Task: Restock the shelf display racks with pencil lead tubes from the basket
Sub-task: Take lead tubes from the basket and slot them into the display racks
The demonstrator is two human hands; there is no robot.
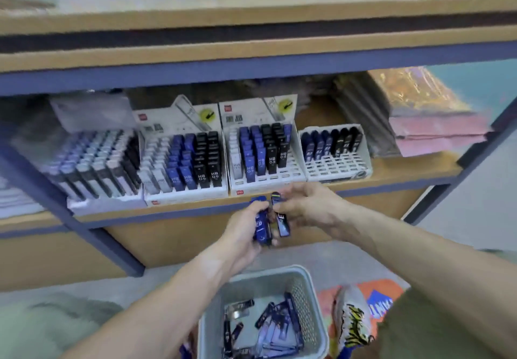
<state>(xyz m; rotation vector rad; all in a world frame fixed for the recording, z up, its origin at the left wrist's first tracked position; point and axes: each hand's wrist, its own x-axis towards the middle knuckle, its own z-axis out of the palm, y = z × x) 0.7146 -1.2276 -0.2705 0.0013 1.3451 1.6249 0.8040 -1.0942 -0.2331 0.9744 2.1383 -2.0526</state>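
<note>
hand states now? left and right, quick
Left hand: closed around a bunch of blue pencil lead tubes.
Right hand: pinching one dark pencil lead tube beside that bunch.

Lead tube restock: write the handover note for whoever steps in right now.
Left hand grips a bunch of blue tubes. Right hand pinches one dark tube, drawing it from the bunch.
Basket on the floor below holds more loose tubes.
Done: the two left racks look full.
Left: the third rack has empty front slots; the rightmost rack is filled only along its back row. Slot the held tubes, then fetch more.
</note>
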